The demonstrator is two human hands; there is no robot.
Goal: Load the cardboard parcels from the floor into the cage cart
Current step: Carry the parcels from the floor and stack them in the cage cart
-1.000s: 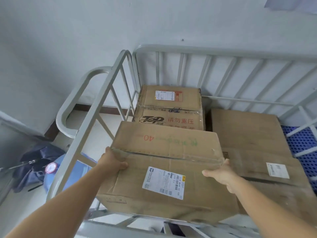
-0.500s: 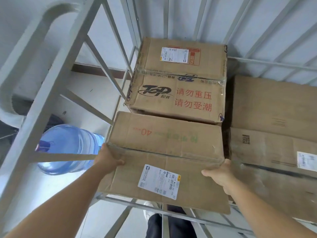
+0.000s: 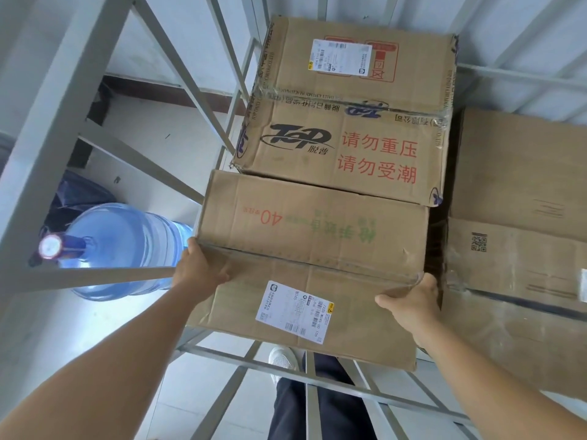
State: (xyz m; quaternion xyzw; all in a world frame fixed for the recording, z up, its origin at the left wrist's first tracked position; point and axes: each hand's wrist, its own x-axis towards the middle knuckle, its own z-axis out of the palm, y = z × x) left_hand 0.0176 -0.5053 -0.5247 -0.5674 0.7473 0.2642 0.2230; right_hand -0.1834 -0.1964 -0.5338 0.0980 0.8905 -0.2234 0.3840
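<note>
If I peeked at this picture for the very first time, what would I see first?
Probably the cardboard parcel in the middle, gripped at its edges by the left hand and right hand inside the grey cage cart. Right behind it sits a bigger box with red Chinese writing. Outside the bars on the left stands a big blue water jug.

Head view (1 camera) looks steeply down, close over cage cart [image 3: 57,128].

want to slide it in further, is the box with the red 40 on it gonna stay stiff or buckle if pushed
The box marked 40 probably flexes somewhat: its top is creased and dented. Both the left hand and the right hand grip it, so it seems manageable. It won't roll.
</note>
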